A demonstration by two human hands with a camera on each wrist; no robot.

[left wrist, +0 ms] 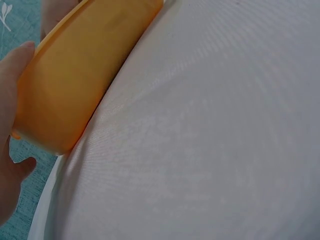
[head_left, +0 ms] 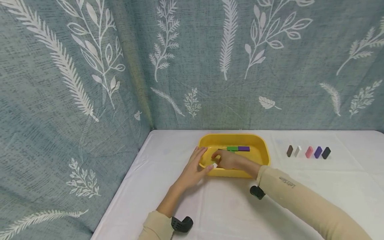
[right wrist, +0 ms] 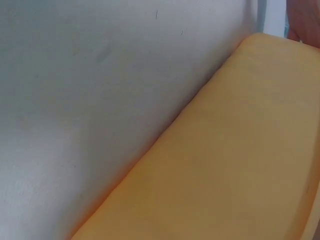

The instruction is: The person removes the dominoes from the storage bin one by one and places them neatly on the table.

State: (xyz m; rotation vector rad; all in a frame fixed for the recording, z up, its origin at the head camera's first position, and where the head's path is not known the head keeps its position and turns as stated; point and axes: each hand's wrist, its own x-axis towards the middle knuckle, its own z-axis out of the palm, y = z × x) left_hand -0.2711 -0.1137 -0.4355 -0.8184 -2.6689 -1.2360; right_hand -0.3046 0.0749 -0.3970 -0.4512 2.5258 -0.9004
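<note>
A yellow tray (head_left: 264,146) stands on the white-covered table. My left hand (head_left: 192,171) touches its left side, fingers extended along the left rim and thumb by the front rim. In the left wrist view, part of the left hand (left wrist: 10,100) shows against the tray wall (left wrist: 75,75). My right hand (head_left: 229,160) reaches inside the tray with bent fingers pointing down; I cannot tell what they hold. Close to these fingers and the left thumb is a small white block (head_left: 215,165). Behind the right hand lie a green block (head_left: 232,148) and a purple block (head_left: 244,149), end to end.
Right of the tray, a row of upright blocks stands on the table: brown (head_left: 289,151), white (head_left: 298,151), pink (head_left: 309,152), purple (head_left: 318,152) and black (head_left: 326,153). A patterned blue-green curtain (head_left: 210,100) hangs behind the table and along its left side.
</note>
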